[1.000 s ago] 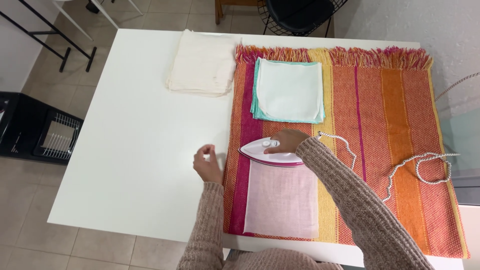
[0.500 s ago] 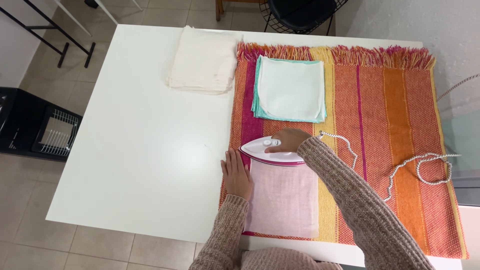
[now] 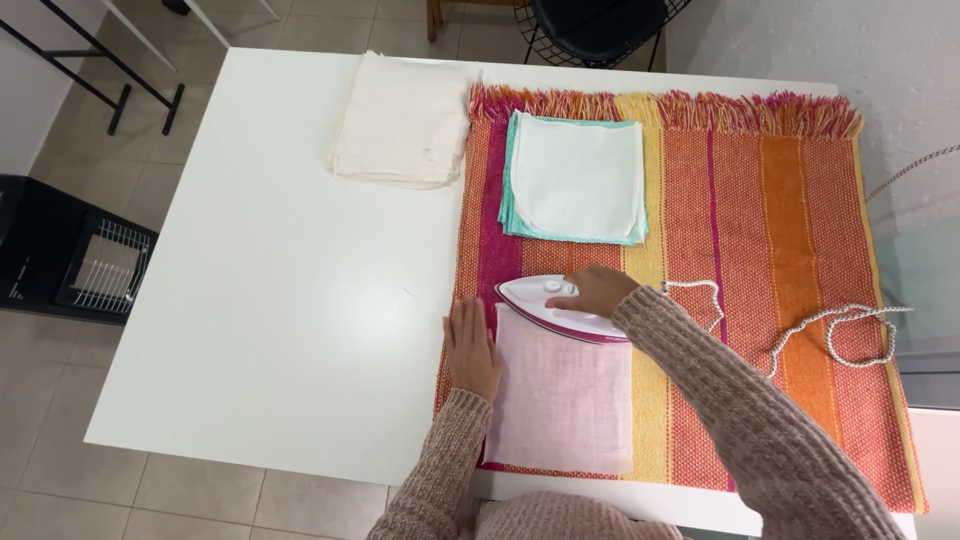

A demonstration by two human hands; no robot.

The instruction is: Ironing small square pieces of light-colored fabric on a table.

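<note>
pink cloth (image 3: 562,400) lies flat on the near part of the striped woven blanket (image 3: 760,300), its far edge hidden under the iron (image 3: 560,308). your right hand (image 3: 598,290) covers the iron's handle, so you see only the white top and the magenta rim; the grip is closed around that handle. the iron's cord (image 3: 830,330) runs right across the blanket in loose loops, then leaves the picture at the right edge. both your elbows and your body are cut off at the near edge.

your right arm comes in from the near right, sleeve down to the wrist, hand bent over the iron. your left hand (image 3: 470,348) lies flat, palm down, fingers together and pointing far, released and holding nothing, pressing the left edge of the pink cloth just where blanket meets bare white tabletop (image 3: 280,300).

far of the iron, a stack of white cloths with teal edging (image 3: 575,178) rests on the blanket. left of it, on the tabletop, sits a cream folded pile (image 3: 400,122). a black chair (image 3: 600,25) stands beyond the far edge, a black rack (image 3: 70,265) on the floor at left.
</note>
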